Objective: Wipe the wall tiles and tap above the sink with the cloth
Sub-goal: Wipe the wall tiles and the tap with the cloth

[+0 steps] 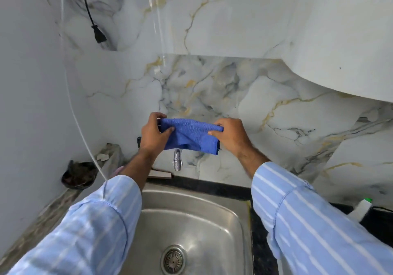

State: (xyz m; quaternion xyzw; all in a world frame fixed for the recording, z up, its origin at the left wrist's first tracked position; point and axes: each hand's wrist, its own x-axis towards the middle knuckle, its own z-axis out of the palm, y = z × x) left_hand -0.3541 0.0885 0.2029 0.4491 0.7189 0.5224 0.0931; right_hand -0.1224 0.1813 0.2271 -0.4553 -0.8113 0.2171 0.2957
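Observation:
A folded blue cloth (190, 135) is stretched between both hands in front of the marbled wall tiles (244, 96). My left hand (152, 135) pinches its left end and my right hand (232, 135) grips its right end. Just below the cloth, the chrome tap (177, 160) sticks out of the wall, its upper part hidden behind the cloth. Under it lies the steel sink (212, 221) with a round drain (172, 260).
A black plug (98, 34) hangs on its cable at the upper left. A dark soap dish (77, 174) sits on the left ledge. A white appliance (344, 40) bulges from the wall at the upper right. A white and green bottle (362, 208) stands on the black counter.

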